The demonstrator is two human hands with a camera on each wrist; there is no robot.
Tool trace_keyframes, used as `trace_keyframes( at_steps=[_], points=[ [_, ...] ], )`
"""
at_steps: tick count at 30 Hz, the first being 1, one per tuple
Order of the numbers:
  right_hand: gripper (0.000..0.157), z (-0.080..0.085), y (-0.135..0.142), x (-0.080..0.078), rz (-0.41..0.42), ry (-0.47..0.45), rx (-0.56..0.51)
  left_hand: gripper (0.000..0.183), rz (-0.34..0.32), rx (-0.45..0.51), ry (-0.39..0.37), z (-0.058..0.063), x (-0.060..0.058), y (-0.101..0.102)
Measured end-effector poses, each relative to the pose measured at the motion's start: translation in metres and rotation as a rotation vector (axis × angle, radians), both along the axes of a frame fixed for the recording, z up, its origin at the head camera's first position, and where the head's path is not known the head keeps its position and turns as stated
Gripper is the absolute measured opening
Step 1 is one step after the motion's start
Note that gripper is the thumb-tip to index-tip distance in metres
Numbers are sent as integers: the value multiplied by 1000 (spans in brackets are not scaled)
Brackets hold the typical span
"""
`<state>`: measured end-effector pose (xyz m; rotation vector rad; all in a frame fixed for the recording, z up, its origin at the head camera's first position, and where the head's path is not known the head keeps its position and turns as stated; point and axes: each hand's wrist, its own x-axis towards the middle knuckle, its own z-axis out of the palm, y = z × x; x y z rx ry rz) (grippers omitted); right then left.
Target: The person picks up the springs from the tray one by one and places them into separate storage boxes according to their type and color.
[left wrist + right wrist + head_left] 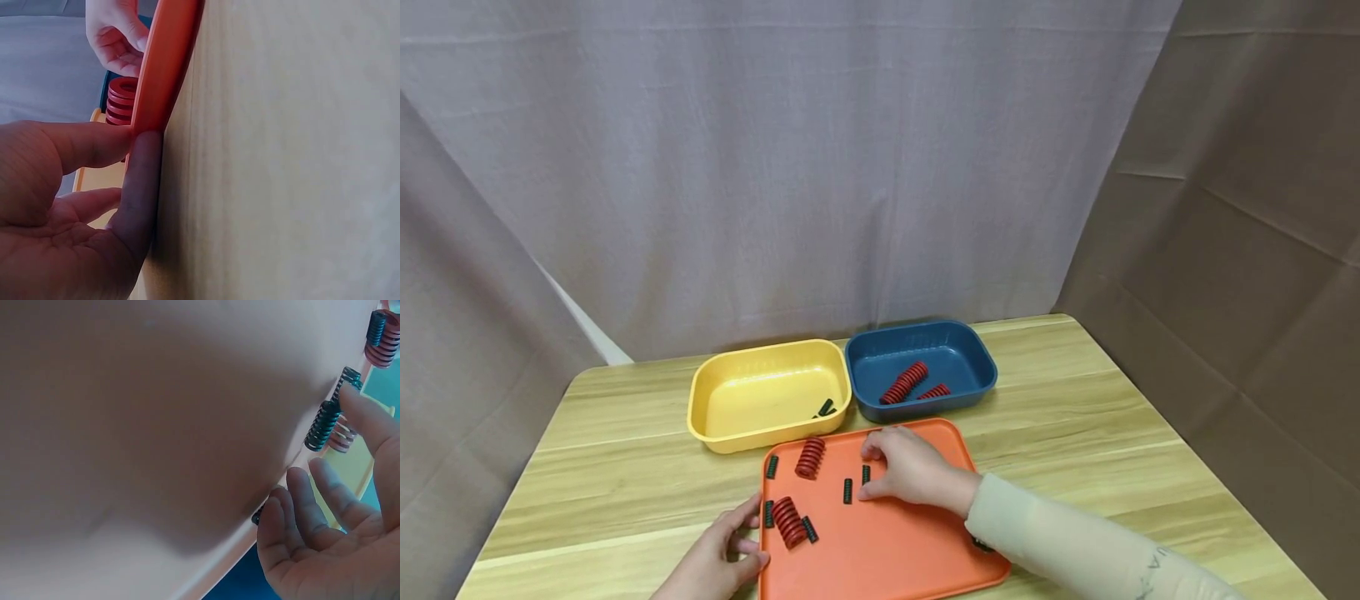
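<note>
My left hand (718, 550) holds the left rim of the orange tray (887, 550), fingers at the rim and outer wall in the left wrist view. Above the tray's far half, my right hand (917, 471) has thumb and fingers apart, around a small dark spring (866, 475). A second dark spring (847, 491) stands just left of it. In the right wrist view the thumb overlaps dark springs (322, 425); a dark bit peeks out by the fingertips, its kind hidden. Red springs (810, 457) and more dark springs (772, 467) lie at the tray's left side.
Behind the tray stand a yellow bin (722, 433) with a few dark springs (826, 407) and a blue bin (981, 392) with red springs (904, 382). They sit side by side on the wooden table (1090, 417). Grey curtains (775, 167) surround it.
</note>
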<state>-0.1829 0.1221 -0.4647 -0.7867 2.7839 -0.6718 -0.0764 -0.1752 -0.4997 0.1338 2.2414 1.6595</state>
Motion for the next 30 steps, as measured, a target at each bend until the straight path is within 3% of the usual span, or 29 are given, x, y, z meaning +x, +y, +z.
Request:
trace_keyframes(
  at_steps=[9, 22, 30],
  points=[
    [27, 0, -4, 3, -6, 43, 54, 82, -1, -4, 10, 1, 0, 0],
    [25, 2, -6, 4, -5, 76, 56, 82, -7, -47, 35, 1, -1, 1],
    [28, 0, -8, 4, -24, 45, 33, 82, 8, -48, 21, 2, 0, 1]
  ],
)
